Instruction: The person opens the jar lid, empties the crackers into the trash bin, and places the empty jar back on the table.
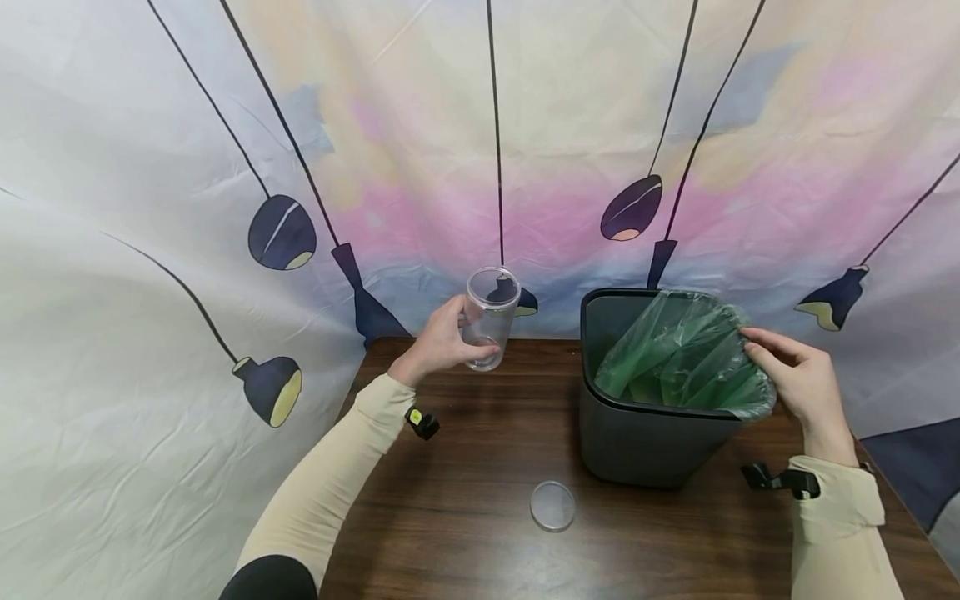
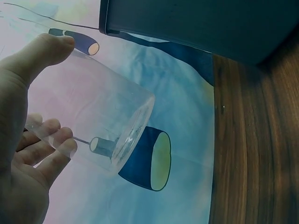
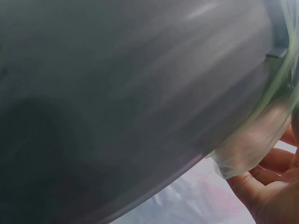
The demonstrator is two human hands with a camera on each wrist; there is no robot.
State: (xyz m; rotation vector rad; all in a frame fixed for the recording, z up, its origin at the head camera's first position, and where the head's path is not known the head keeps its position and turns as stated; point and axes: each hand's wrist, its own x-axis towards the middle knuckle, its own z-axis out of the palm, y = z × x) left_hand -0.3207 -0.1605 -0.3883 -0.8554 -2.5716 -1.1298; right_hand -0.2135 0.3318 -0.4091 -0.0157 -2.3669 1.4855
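Note:
My left hand (image 1: 437, 340) grips a clear plastic jar (image 1: 491, 321) above the table's back edge, left of the bin. Its thumb and fingers lie on opposite sides of the transparent jar (image 2: 103, 102), which looks empty. At the bin's right rim my right hand (image 1: 808, 379) pinches the edge of a thin green plastic bag (image 1: 678, 350). The bag lines the dark grey bin (image 1: 645, 442) and folds over its right side, while the left rim is bare. In the right wrist view the bin wall (image 3: 117, 107) hides much, and the bag's edge (image 3: 252, 144) meets the fingers.
A round clear lid (image 1: 552, 506) lies flat on the brown wooden table (image 1: 450, 517), in front of the bin. Behind the table hangs a cloth (image 1: 420, 167) printed with lamps. The bin stands toward the right, near the back edge.

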